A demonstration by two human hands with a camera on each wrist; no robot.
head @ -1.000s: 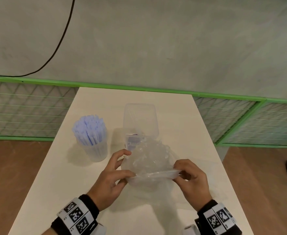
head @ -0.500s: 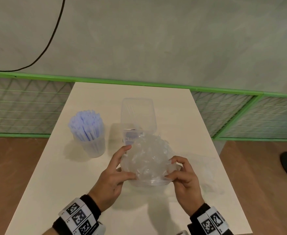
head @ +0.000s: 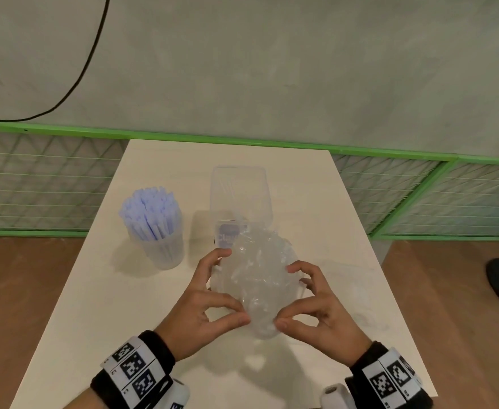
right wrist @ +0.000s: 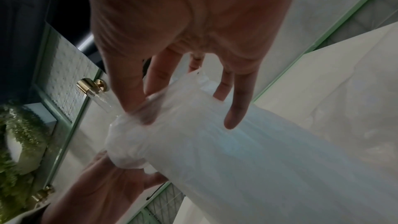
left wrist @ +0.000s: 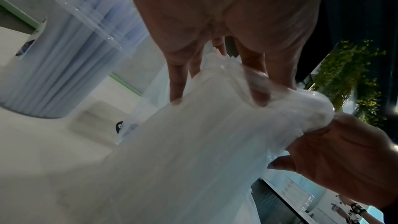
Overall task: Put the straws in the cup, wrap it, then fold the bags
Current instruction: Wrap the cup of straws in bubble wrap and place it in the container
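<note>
Near the counter's (head: 100, 290) front edge both the left hand (head: 204, 302) and right hand (head: 319, 305) pinch the crumpled bag (head: 260, 273), probably bunching it for folding, while the cup (head: 161, 243) of straws (head: 149, 209) stands off left, out of the way.

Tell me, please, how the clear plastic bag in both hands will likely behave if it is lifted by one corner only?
The plastic bag would probably hang limp: it is crumpled and bends around the left hand and right hand. It seems very light, since thumb-and-finger pinches hold it. The glossy film may be slippery.
</note>
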